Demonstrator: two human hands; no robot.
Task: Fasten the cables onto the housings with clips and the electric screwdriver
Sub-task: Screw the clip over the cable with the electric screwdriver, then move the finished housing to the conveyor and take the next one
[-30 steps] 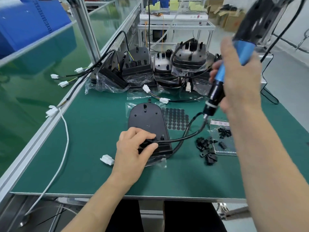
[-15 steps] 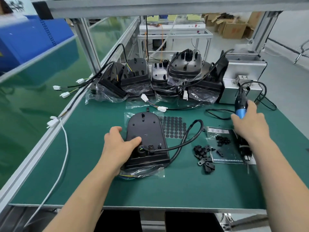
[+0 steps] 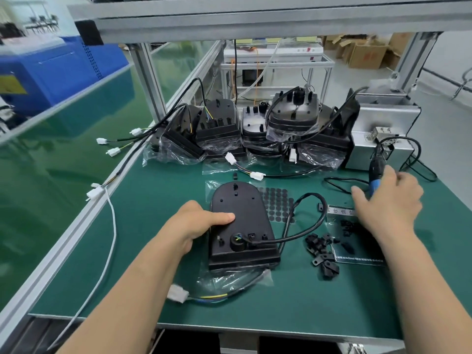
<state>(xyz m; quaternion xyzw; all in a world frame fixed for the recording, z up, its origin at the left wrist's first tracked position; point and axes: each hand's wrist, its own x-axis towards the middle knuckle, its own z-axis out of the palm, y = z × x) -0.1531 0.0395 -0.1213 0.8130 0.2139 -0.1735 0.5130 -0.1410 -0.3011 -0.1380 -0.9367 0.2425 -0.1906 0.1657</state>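
Right hand (image 3: 388, 200) has released screwdriver (image 3: 377, 168), fingers spread over it at 2 o'clock. Left hand (image 3: 199, 223) still clasps housing (image 3: 246, 205), thumb on top.

The black housing (image 3: 240, 221) lies flat under the left fingers (image 3: 224, 216), its cable (image 3: 314, 221) looping right. Loose clips (image 3: 323, 254) lie near the right fingers (image 3: 357, 194), with the blue screwdriver (image 3: 375, 183) beneath them.

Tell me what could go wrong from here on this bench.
1. The cable loops loose beside the housing; the right hand, returning from the screwdriver, might snag it and drag the housing.
2. The clips lie scattered by the right forearm and could be swept off the table.
3. The left hand steadies the housing only at its left edge, so it may pivot.
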